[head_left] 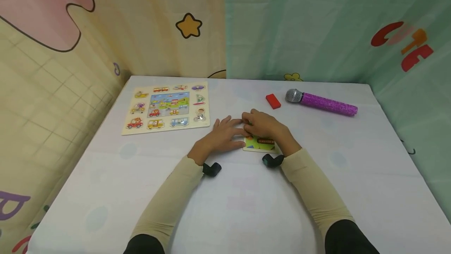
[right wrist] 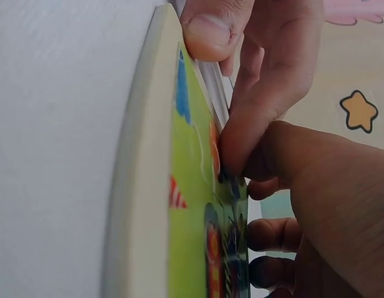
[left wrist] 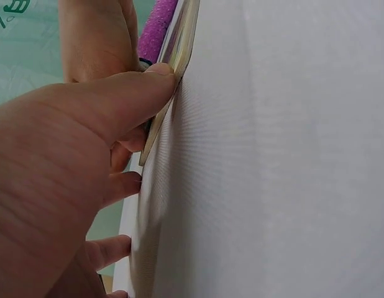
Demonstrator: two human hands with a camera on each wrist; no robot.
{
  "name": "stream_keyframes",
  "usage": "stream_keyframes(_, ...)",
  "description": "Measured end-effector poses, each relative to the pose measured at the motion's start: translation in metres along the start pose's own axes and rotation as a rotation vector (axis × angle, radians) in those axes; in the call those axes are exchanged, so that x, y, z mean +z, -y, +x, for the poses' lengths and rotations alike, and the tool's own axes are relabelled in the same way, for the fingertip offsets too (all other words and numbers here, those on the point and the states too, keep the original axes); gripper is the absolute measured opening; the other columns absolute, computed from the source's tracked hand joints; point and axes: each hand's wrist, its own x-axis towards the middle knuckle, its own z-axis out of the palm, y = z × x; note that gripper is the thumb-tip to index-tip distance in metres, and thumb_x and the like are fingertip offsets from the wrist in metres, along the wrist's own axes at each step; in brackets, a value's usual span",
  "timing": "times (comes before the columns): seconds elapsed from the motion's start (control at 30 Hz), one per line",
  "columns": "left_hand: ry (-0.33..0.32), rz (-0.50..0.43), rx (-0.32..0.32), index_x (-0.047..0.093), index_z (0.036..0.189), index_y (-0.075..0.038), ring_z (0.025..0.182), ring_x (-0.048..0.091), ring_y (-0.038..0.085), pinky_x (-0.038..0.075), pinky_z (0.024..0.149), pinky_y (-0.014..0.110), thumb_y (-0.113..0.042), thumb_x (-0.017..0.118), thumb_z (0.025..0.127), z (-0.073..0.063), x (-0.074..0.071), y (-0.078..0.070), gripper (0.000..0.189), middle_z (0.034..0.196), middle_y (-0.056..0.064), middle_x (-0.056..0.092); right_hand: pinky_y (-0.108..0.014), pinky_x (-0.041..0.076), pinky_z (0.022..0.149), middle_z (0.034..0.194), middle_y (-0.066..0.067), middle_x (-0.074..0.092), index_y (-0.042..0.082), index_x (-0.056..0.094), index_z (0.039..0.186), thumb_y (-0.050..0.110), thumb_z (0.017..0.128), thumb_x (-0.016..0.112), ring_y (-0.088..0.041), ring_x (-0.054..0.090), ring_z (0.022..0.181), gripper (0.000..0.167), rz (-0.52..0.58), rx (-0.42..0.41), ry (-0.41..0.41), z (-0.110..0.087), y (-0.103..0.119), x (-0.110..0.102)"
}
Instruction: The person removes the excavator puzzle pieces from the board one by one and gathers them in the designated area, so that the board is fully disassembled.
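A small wooden picture puzzle board (head_left: pixel 258 144) with a green face lies on the white table. My left hand (head_left: pixel 222 136) rests beside its left side, fingers spread, with the thumb (left wrist: pixel 142 93) against the board's edge and the index finger (right wrist: pixel 260 112) on its face. My right hand (head_left: pixel 262 124) is over the board's far part, fingers bent, covering much of it. Its thumb (right wrist: pixel 288 146) comes down close to the left index fingertip, by an orange picture (right wrist: pixel 214 149). I cannot tell whether the right fingers pinch a piece there.
A larger wooden vehicle puzzle board (head_left: pixel 165 107) lies at the back left. Behind the hands is a red block (head_left: pixel 273 101), with a purple glittery microphone (head_left: pixel 324 102) to its right. Printed curtains (head_left: pixel 299 27) stand behind the table. Both wrists wear black cameras (head_left: pixel 211 169).
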Motion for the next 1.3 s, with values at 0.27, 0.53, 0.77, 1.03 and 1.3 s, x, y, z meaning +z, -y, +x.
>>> stream_keyframes(0.27, -0.004, -0.01, 0.0, 0.064, 0.139, -0.032, 0.15, 0.014, 0.044, 0.012, 0.111, 0.071, -0.047, 0.064, 0.099, -0.001, -0.001, -0.001, 0.042, 0.162, 0.008, 0.031, -0.037, 0.046, 0.07, 0.097, -0.008, 0.055, 0.014, 0.054, 0.105, 0.026, 0.099, 0.059, -0.024, 0.054, 0.083, 0.014, 0.088, 0.023, -0.03, -0.004, -0.003, -0.002)
stream_keyframes(0.53, -0.014, -0.008, -0.006, 0.064, 0.138, -0.035, 0.15, 0.015, 0.044, 0.012, 0.112, 0.071, -0.045, 0.066, 0.098, -0.001, 0.001, 0.0, 0.041, 0.162, 0.007, 0.032, -0.038, 0.048, 0.082, 0.101, -0.009, 0.055, 0.008, 0.055, 0.109, 0.013, 0.104, 0.053, -0.024, 0.053, 0.091, 0.007, 0.29, -0.075, -0.043, -0.013, -0.015, -0.004)
stream_keyframes(0.77, -0.008, -0.021, -0.014, 0.063, 0.139, -0.037, 0.151, 0.013, 0.042, 0.009, 0.113, 0.07, -0.046, 0.065, 0.098, -0.001, 0.002, 0.0, 0.042, 0.163, 0.006, 0.031, -0.045, 0.047, 0.101, 0.117, -0.01, 0.061, 0.008, 0.059, 0.119, -0.004, 0.096, 0.052, -0.027, 0.056, 0.106, 0.026, 0.381, -0.117, -0.053, -0.02, -0.028, -0.006)
stream_keyframes(1.03, -0.009, -0.014, -0.014, 0.063, 0.138, -0.036, 0.15, 0.013, 0.043, 0.009, 0.112, 0.071, -0.045, 0.066, 0.098, 0.0, 0.002, -0.001, 0.042, 0.162, 0.006, 0.032, -0.04, 0.052, 0.092, 0.11, -0.008, 0.062, 0.012, 0.063, 0.117, -0.001, 0.097, 0.06, -0.025, 0.057, 0.099, 0.024, 0.374, -0.125, -0.08, -0.022, -0.029, -0.008)
stream_keyframes(1.3, -0.019, -0.013, -0.015, 0.064, 0.137, -0.037, 0.15, 0.015, 0.042, 0.01, 0.112, 0.07, -0.044, 0.067, 0.098, 0.0, 0.003, 0.0, 0.04, 0.162, 0.006, 0.033, -0.039, 0.052, 0.091, 0.107, -0.005, 0.065, 0.008, 0.068, 0.115, 0.0, 0.096, 0.065, -0.022, 0.058, 0.097, 0.021, 0.312, -0.141, -0.121, -0.021, -0.029, -0.007)
